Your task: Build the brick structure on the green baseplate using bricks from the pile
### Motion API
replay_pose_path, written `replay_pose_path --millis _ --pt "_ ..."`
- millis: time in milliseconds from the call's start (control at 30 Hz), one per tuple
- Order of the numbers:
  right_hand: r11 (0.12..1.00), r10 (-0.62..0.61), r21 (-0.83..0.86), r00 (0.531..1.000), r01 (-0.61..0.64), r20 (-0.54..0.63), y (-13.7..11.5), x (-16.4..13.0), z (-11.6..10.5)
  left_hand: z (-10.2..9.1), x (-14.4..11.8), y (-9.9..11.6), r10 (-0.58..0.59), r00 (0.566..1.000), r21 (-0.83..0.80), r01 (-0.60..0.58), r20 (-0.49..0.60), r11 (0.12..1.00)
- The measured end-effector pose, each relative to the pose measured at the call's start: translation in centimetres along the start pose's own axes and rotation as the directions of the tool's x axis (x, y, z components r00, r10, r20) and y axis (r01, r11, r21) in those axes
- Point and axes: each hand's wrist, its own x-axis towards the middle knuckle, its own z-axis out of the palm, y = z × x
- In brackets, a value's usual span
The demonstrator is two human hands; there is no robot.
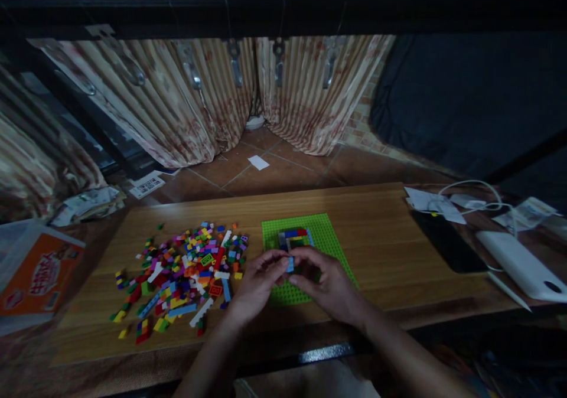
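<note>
Between the fingertips of both hands is a small light-blue toy brick [290, 264]. My left hand [262, 279] pinches it from the left, and my right hand [326, 280] has its thumb and fingers curled close on the other side. Both hands are over a green studded baseplate [330, 232]. Just beyond the fingers, a low structure of coloured bricks [296, 233] stands on the plate, with blue, red, grey and light-blue pieces showing. Its near side is hidden by my hands.
Left of the plate, a large pile of loose bricks [190, 268] spreads over the wooden board [381, 238]. To the right lie a black phone [452, 244], a white power bank [522, 265] and a cable [487, 206]. An orange-labelled plastic box [39, 274] stands at far left.
</note>
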Motion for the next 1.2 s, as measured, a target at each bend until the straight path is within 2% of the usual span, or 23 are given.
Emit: replay_pose_path --millis 100,200,533,600,667,733,800,867,933,1000,1100,1200 --pt "1.000 0.005 -0.031 1.000 -0.005 -0.013 0.0 -0.5 0.4 -0.1 0.0 -0.4 -0.003 0.997 -0.007 0.003 0.079 1.000" --pt "0.998 0.001 -0.061 0.999 -0.003 -0.044 0.2 -0.6 0.5 -0.2 0.0 -0.4 -0.013 0.995 0.008 0.013 0.103 1.000" --pt "0.980 -0.068 -0.187 0.997 0.061 -0.031 0.6 -0.9 0.4 1.2 -0.6 0.3 0.005 0.996 0.051 -0.009 0.090 0.999" --pt "0.971 -0.083 -0.228 0.996 0.075 -0.027 0.6 -0.9 0.4 0.8 -0.7 0.6 0.037 0.996 0.075 -0.043 0.079 0.996" --pt "0.962 -0.082 -0.262 0.996 0.072 -0.027 0.5 -1.0 0.4 -0.3 -0.8 1.2 0.088 0.995 0.189 -0.095 0.045 0.977" --pt "0.958 -0.075 -0.279 0.997 0.066 -0.023 0.3 -1.1 0.7 -2.4 -1.2 2.2 0.164 0.986 0.377 -0.149 -0.008 0.914" --pt "0.958 -0.084 -0.278 0.996 0.075 -0.019 0.0 -1.2 1.3 -4.8 -1.9 3.3 0.220 0.975 0.560 -0.160 -0.042 0.813" --pt "0.951 -0.116 -0.287 0.993 0.112 0.005 -0.2 -1.3 2.4 -7.0 -2.7 4.3 0.226 0.972 0.693 -0.123 -0.059 0.710" --pt "0.927 -0.166 -0.334 0.985 0.173 0.048 -0.3 -1.4 3.8 -8.4 -3.4 5.0 0.222 0.974 0.791 -0.097 -0.050 0.604" --pt "0.882 -0.207 -0.411 0.973 0.233 0.106 -0.3 -1.3 5.2 -8.8 -3.9 5.3 0.223 0.975 0.867 -0.097 -0.017 0.489" --pt "0.804 -0.233 -0.522 0.959 0.284 0.162 -0.2 -1.0 7.0 -8.3 -4.0 4.8 0.227 0.972 0.934 -0.133 0.058 0.331" --pt "0.747 -0.226 -0.604 0.960 0.278 0.163 0.0 -0.5 7.9 -7.9 -3.8 4.1 0.237 0.966 0.957 -0.158 0.099 0.243"
